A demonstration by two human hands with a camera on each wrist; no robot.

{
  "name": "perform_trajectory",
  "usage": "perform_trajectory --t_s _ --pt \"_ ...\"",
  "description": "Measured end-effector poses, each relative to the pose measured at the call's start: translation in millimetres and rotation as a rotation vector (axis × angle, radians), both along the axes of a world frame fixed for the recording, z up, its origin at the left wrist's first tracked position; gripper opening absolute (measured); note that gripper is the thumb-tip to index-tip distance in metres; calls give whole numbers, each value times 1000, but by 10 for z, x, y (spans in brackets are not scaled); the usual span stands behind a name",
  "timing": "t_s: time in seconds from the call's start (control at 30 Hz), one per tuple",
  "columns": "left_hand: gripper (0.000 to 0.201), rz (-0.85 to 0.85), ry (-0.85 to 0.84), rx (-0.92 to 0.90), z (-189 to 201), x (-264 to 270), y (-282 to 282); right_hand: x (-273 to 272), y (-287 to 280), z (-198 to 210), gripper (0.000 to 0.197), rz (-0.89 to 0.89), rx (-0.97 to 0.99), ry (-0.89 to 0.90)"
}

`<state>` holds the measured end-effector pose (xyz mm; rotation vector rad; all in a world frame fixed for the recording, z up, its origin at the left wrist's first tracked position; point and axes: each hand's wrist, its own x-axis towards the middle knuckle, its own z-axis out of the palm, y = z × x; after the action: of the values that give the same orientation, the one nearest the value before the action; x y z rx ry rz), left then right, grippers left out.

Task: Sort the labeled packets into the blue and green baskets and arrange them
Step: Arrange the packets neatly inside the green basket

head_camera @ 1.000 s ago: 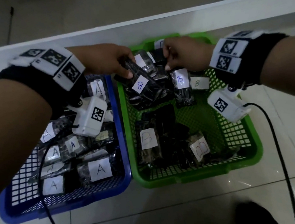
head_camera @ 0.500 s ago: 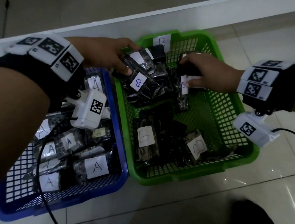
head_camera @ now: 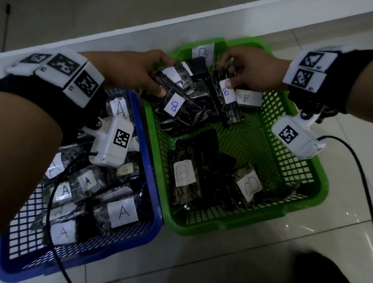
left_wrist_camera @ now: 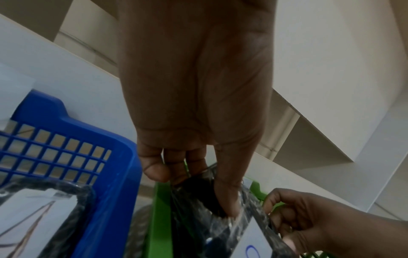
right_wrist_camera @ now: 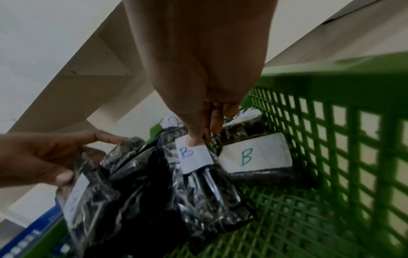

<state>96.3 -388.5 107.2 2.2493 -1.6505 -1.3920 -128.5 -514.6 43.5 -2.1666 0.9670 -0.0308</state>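
Observation:
A green basket (head_camera: 306, 181) holds black plastic packets with white B labels. Beside it on the left, a blue basket (head_camera: 145, 146) holds packets labelled A. My left hand (head_camera: 150, 75) grips a stack of B packets (head_camera: 177, 112) at the green basket's far left, thumb on top (left_wrist_camera: 227, 200). My right hand (head_camera: 243, 74) pinches the top edge of another B packet (head_camera: 228, 99) (right_wrist_camera: 198, 167), thumb on its label. A further B packet (head_camera: 247, 98) (right_wrist_camera: 253, 157) lies just right of it, against the basket wall.
More B packets (head_camera: 185, 176) lie at the near end of the green basket, with bare mesh floor between them and the far pile. A white ledge (head_camera: 190, 24) runs behind both baskets. Cables (head_camera: 365, 190) trail from my wrists over the tiled floor.
My right hand, which had dropped lower onto the B packet half a second ago, has come back up and pinches it by the top. The left hand has kept its grip.

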Motion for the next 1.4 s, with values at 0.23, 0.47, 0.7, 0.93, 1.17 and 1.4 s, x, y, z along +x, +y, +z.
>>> perform_trajectory --t_s 0.23,0.47,0.7,0.93,1.17,1.4 --pt "68 -23 -24 9 10 -1 7 51 19 -87 37 -16 -235 144" --pt "65 -26 -38 6 17 -15 5 201 93 -26 35 -3 -364 320" --pt "72 -101 -168 -15 32 -51 -10 70 308 -181 33 -122 -382 89" --pt "72 -190 -327 -7 81 -96 -112 -164 544 -361 69 107 -363 149" --pt "73 -264 -426 36 111 -179 -181 -132 521 -269 73 146 -595 458" --pt "74 -304 -473 36 77 -213 -228 -169 491 -366 66 127 -530 348"
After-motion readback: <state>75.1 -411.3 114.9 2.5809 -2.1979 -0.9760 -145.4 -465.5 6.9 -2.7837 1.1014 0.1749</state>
